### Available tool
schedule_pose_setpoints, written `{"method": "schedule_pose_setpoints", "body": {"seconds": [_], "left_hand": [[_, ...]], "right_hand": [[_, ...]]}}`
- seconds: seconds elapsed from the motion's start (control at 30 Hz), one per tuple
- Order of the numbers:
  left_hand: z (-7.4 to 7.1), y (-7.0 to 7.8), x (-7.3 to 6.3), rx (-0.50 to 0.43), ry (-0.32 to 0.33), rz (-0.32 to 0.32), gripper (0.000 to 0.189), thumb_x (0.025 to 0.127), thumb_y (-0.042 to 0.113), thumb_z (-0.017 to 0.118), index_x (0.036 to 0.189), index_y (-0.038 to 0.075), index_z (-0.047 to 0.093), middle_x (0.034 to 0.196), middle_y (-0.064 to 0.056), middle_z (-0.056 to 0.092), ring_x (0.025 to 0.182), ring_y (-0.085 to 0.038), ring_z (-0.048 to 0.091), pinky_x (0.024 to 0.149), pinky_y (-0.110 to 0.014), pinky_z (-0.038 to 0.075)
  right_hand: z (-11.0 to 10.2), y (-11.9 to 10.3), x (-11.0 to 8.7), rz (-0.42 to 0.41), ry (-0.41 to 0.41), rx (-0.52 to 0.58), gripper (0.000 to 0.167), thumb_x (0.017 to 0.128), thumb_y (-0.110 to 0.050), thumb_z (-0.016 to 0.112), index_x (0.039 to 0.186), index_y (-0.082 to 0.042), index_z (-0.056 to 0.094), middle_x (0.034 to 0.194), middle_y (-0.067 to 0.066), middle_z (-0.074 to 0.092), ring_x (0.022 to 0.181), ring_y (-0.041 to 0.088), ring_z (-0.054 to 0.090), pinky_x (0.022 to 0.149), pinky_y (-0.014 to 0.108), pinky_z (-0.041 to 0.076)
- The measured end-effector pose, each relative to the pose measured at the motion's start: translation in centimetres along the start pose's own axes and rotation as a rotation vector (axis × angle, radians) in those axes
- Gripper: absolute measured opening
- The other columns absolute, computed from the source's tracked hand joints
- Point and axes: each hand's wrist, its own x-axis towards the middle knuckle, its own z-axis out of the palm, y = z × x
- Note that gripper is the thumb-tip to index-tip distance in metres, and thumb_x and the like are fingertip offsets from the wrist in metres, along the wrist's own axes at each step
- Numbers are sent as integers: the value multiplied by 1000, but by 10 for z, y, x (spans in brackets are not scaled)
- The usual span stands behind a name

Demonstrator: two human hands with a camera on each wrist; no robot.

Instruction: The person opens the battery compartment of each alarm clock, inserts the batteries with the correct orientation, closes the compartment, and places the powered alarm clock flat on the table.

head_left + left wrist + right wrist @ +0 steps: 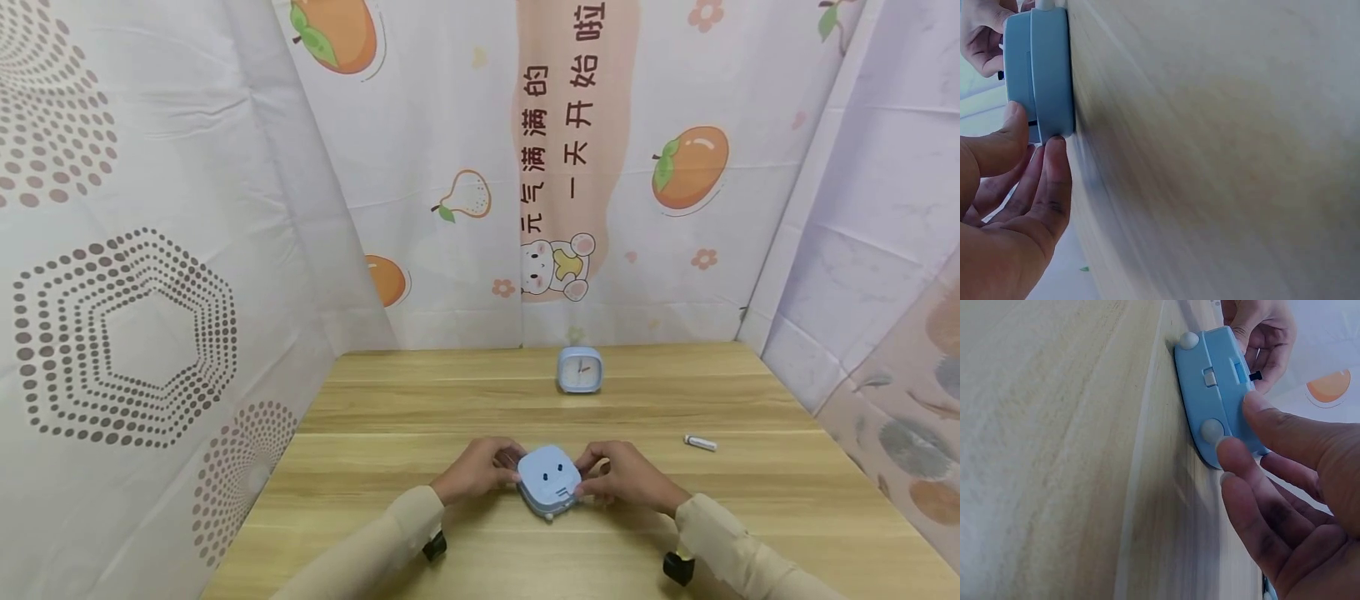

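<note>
A light-blue alarm clock point(550, 477) lies face down on the wooden table, its back with two dark knobs turned up. Two round white feet, one of them the near foot point(1212, 431), stick out from its side in the right wrist view. My left hand point(483, 468) holds its left edge, thumb on the upper part and fingertips low at the side, as the left wrist view shows. At the opposite edge my right hand point(621, 477) pinches a corner between thumb and fingers. The clock's face is hidden underneath.
A second blue clock point(580, 370) stands upright near the table's back edge, dial facing me. To the right lies a small white cylinder point(701, 442), apparently a battery. Printed curtains point(450, 125) enclose the wooden table point(420, 400) at the back and sides.
</note>
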Motion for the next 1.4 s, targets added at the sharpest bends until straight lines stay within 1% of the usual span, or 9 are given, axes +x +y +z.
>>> {"method": "schedule_pose_setpoints", "body": {"seconds": [0.2,0.4,0.47,0.6,0.77,0.93,1.07,1.27,1.4], "left_hand": [[2,-2,1,-12,32,2,20,90,7,79,109,9,74,98,6,70,90,-8,65,80,-25,55],[5,-2,1,9,35,13,20,91,6,77,111,8,75,102,6,71,91,-7,65,81,-24,55],[5,0,1,1,-3,23,23,92,7,76,116,8,74,105,6,72,94,-6,66,84,-24,55],[3,5,-1,-40,-135,44,40,92,10,78,131,6,68,113,4,71,100,-6,66,87,-22,54],[4,12,-5,-72,-234,74,72,83,13,88,146,2,54,127,-1,61,106,-9,64,91,-24,54],[13,11,-6,34,-205,98,96,76,27,95,153,0,44,127,0,55,108,-5,58,92,-21,52],[17,11,-5,125,-159,99,94,74,31,96,150,2,49,127,-1,57,105,-4,57,89,-21,51],[18,10,-5,177,-154,72,98,73,37,95,152,4,47,129,-1,56,107,-4,54,93,-22,49],[20,11,-5,221,-142,61,105,72,44,95,155,4,44,133,-4,56,114,-9,54,101,-26,47]], "right_hand": [[1,2,-3,32,-13,28,28,86,-17,86,101,-2,68,100,11,69,67,23,68,54,36,58],[-3,6,-3,52,-42,74,25,94,-22,78,103,-2,66,99,13,67,66,24,66,53,34,57],[-3,6,-3,70,-41,87,27,94,-25,77,100,-2,64,94,13,67,65,23,66,52,34,58],[-1,5,-4,110,-24,104,31,93,-26,79,93,-1,60,84,14,66,63,21,65,52,35,58],[3,4,-4,129,3,129,31,93,-23,78,92,0,58,81,14,65,63,22,65,54,39,60],[6,3,-3,124,7,125,32,94,-25,77,91,0,58,80,14,66,64,23,65,54,39,59],[6,1,-1,89,25,48,30,93,-25,79,90,-3,59,81,12,65,62,22,64,51,36,58],[6,-2,5,-42,56,-144,18,91,-22,81,90,-12,66,80,3,63,56,18,61,47,29,53],[6,-5,6,-72,47,-173,13,91,-18,80,89,-14,68,77,0,63,55,12,57,46,26,51]]}}
